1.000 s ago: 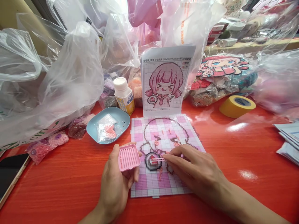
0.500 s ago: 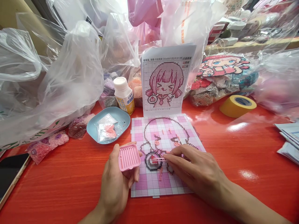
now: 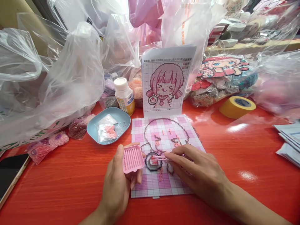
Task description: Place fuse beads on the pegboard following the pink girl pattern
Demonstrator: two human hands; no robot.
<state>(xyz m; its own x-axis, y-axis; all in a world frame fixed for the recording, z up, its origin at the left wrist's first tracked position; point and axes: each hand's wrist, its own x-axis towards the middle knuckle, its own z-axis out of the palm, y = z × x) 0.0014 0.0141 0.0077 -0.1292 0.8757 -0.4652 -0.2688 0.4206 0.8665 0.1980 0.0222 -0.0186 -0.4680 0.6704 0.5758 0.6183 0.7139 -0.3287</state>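
Note:
My left hand [image 3: 118, 179] is closed round a small pink ridged bead tray [image 3: 133, 159], tilted toward me, with a line of tiny reddish beads in its left groove. Between the fingers of my right hand [image 3: 194, 165] are pink tweezers [image 3: 160, 158], their tips over the round cake motif at the lower left of the beaded figure. That figure, outlined in dark beads with some coral ones, lies on a pink-and-white checkered pegboard [image 3: 145, 187]. Whether the tips pinch a bead is too small to tell. My right hand covers the pegboard's right side.
Behind the pegboard stands a printed pattern sheet [image 3: 164, 84]. A blue dish [image 3: 125, 120] with bead packets and a white bottle [image 3: 124, 97] are to its left. Yellow tape [image 3: 237, 107] and papers [image 3: 287, 140] lie right, a phone [image 3: 11, 175] left. Plastic bags [image 3: 72, 62] crowd the back.
My left hand has shifted slightly right with the bead tray, closer to the cake motif. The tweezers stay over the motif, their tips only slightly moved.

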